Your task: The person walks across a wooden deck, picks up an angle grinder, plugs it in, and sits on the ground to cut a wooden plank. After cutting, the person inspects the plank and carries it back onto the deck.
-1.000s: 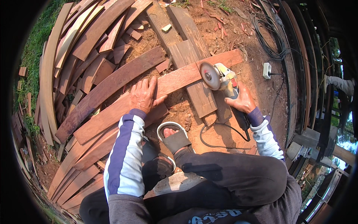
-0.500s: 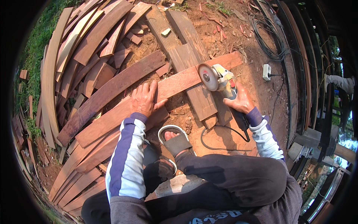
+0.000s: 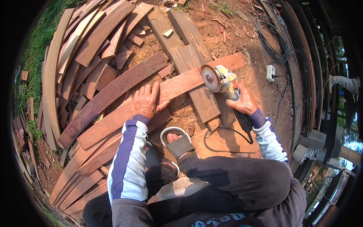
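Note:
My left hand [image 3: 146, 100] holds down a long reddish plank [image 3: 181, 82], thumb spread and fingertips at its far edge. The plank lies across brown boards [image 3: 204, 104] on the dirt. My right hand [image 3: 244, 101] is closed round the body of an angle grinder [image 3: 228, 80] with a yellowish head, red part and black cable. Its round disc [image 3: 210, 78] stands at the plank's near edge; I cannot tell whether it touches. A darker plank [image 3: 113, 96] lies just beyond my left hand.
Heaped boards [image 3: 87, 45] fill the left, beside grass. A coiled cable [image 3: 272, 41] and white socket block [image 3: 270, 72] lie to the right. Dark beams stand at the far right, with a pale cloth or sleeve [image 3: 346, 85] among them. My sandalled foot [image 3: 177, 145] is below the plank.
The view has shifted very slightly since a second ago. My hands, the plank and the grinder stay in almost the same places relative to one another.

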A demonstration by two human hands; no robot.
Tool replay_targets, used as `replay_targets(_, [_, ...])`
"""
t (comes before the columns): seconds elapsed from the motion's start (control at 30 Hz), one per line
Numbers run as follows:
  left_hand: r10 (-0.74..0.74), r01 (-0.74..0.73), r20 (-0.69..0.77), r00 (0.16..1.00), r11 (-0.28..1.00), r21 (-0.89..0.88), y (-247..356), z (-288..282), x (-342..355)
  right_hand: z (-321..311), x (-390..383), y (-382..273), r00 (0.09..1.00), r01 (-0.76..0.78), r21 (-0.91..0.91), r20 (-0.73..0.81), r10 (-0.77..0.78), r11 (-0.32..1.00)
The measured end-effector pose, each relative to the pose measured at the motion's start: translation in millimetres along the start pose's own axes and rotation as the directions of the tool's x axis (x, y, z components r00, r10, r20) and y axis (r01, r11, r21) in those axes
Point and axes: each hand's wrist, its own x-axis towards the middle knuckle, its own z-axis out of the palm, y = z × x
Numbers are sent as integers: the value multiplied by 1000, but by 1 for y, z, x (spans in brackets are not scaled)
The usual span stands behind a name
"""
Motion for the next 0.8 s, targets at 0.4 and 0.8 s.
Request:
replay_targets(0.4, [-2,2,11,1000,1000,9,0,0,-1,3,0,3,999,24,27,-23,-24,999])
replay_targets(0.8, [9,-9,-16,1000,1000,28,0,0,-1,4,6,3,998,45,18,-43,-44,999])
